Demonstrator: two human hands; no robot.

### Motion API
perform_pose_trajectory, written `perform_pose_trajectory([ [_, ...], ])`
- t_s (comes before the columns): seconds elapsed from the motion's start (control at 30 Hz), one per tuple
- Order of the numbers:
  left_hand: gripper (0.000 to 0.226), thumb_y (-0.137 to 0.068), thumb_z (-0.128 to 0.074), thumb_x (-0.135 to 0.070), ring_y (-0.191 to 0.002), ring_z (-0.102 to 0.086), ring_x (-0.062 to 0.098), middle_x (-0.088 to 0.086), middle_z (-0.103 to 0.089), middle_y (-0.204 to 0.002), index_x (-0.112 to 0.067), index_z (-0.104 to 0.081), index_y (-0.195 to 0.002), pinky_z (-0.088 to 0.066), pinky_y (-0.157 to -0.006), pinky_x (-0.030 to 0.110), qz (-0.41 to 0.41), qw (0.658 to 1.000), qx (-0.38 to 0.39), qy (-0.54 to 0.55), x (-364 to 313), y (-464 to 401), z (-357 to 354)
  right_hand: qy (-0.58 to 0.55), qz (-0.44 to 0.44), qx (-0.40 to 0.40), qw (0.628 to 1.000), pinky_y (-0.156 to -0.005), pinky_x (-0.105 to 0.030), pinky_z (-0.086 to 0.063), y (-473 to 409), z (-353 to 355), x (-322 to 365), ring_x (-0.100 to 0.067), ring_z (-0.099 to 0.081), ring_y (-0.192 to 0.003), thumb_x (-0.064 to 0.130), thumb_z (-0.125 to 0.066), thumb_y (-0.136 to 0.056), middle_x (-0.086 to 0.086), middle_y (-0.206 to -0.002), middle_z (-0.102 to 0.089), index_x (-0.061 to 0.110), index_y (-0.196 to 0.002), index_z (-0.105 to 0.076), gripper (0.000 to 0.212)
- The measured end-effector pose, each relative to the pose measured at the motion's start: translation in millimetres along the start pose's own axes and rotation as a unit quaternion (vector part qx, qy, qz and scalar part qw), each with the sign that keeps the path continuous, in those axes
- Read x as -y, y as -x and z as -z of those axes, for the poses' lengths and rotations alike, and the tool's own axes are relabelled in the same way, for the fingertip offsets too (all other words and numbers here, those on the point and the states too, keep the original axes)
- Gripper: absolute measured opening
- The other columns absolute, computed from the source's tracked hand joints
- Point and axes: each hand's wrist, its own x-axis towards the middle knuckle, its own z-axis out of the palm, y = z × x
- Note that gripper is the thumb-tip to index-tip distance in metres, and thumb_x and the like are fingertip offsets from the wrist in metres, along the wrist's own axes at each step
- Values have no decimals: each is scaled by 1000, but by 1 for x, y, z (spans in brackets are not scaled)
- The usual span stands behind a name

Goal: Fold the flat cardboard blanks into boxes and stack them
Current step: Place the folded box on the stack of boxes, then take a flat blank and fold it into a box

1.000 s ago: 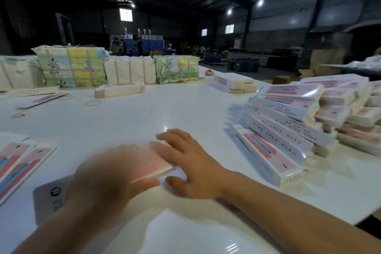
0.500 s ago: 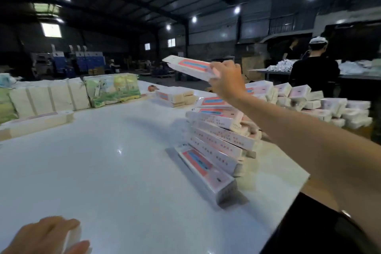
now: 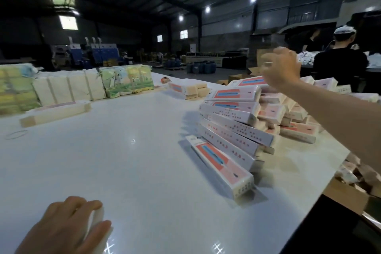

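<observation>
A leaning pile of folded pink-and-white boxes (image 3: 233, 128) fills the right side of the white table (image 3: 123, 150). One more folded box (image 3: 248, 82) lies on top of the pile at the back. My right hand (image 3: 281, 69) hovers just above that box, blurred, its fingers loose and holding nothing. At the bottom left my left hand (image 3: 66, 227) rests on the table and grips a white cardboard blank (image 3: 97, 220) between thumb and fingers; most of the blank is hidden under the hand.
Wrapped bundles (image 3: 80, 86) line the table's far edge, with a long box (image 3: 55, 112) and a rubber band (image 3: 16, 134) in front of them. A short stack of boxes (image 3: 187, 88) sits far centre. A person (image 3: 340, 64) stands at the back right. An open carton (image 3: 354, 183) sits below the table's right edge.
My right hand carried a folded box up to the pile, let it go on top, and now hangs free above it. My left hand stayed low on the table, holding the blank.
</observation>
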Motion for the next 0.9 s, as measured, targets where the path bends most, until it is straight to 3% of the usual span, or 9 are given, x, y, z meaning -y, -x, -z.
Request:
perform_pose_trajectory([
  [0.07, 60, -68, -37, -58, -79, -59, 28, 2, -62, -87, -17, -73, -93, -51, -67, 39, 37, 998, -8, 50, -16, -4, 11, -97, 59, -49, 992, -108, -43, -29, 6, 14, 49, -28, -36, -129, 14, -50, -87, -9, -137, -47, 16, -123, -62, 38],
  [0.13, 71, -59, -20, -67, -97, -47, 15, -12, -53, -100, -32, -64, -102, -42, -81, 30, 87, 992, 21, 90, -24, -7, 19, -179, 137, -50, 973, -106, -36, -33, 28, 23, 104, -21, -43, -124, 12, -50, -89, -4, -131, -54, 16, -120, -63, 34],
  [0.2, 73, -57, -7, -68, -103, -37, 4, -19, -44, -105, -40, -53, -107, -33, -84, 19, 88, 993, 44, 61, -22, -2, 16, -254, 204, -13, 945, -97, -25, -37, 69, 28, 154, -13, -51, -113, 13, -52, -89, 2, -118, -60, 18, -114, -66, 29],
  [0.27, 68, -63, -10, -65, -102, -37, 4, -19, -44, -104, -37, -53, -107, -34, -85, 17, 94, 993, 42, 62, -21, 0, 13, -306, 264, 58, 913, -89, -20, -42, 124, 21, 190, -9, -57, -101, 14, -54, -90, 7, -106, -63, 18, -109, -69, 25],
  [0.37, 42, -84, -35, -57, -106, -38, 8, -14, -48, -111, -35, -55, -114, -36, -88, 21, 98, 994, 31, 34, -19, 1, 7, -272, 321, 235, 876, -91, -26, -40, 213, -14, 212, -14, -54, -107, 19, -52, -92, 6, -113, -64, 21, -110, -68, 24],
  [0.43, 39, -89, -42, -53, -108, -39, 11, -11, -49, -115, -33, -53, -120, -36, -91, 25, 89, 995, 22, 26, -16, 3, 2, -201, 352, 321, 856, -89, -24, -38, 260, -42, 211, -16, -49, -115, 25, -47, -94, 7, -120, -59, 25, -115, -64, 27],
  [0.73, 44, -92, -44, -48, -114, -39, 20, 2, -50, -124, -21, -52, -127, -36, -95, 35, 91, 993, 34, 71, -17, 10, -6, -198, 386, 340, 834, -80, -20, -35, 291, -72, 194, -10, -48, -103, 23, -52, -94, 16, -109, -56, 30, -108, -68, 22],
  [0.83, 39, -90, -48, -48, -118, -43, 18, -2, -51, -124, -27, -54, -122, -36, -92, 33, 179, 971, 35, 153, 2, 8, 11, -222, 372, 339, 835, -78, -22, -36, 292, -71, 192, -13, -52, -99, 15, -59, -89, 19, -101, -55, 27, -99, -71, 19],
  [0.9, 37, -90, -48, -47, -114, -49, 20, -2, -53, -123, -25, -56, -119, -39, -87, 33, 254, 956, 18, 146, 35, 4, 32, -237, 369, 330, 836, -77, -26, -39, 294, -70, 192, -14, -54, -95, 10, -63, -86, 19, -98, -58, 25, -93, -72, 19],
])
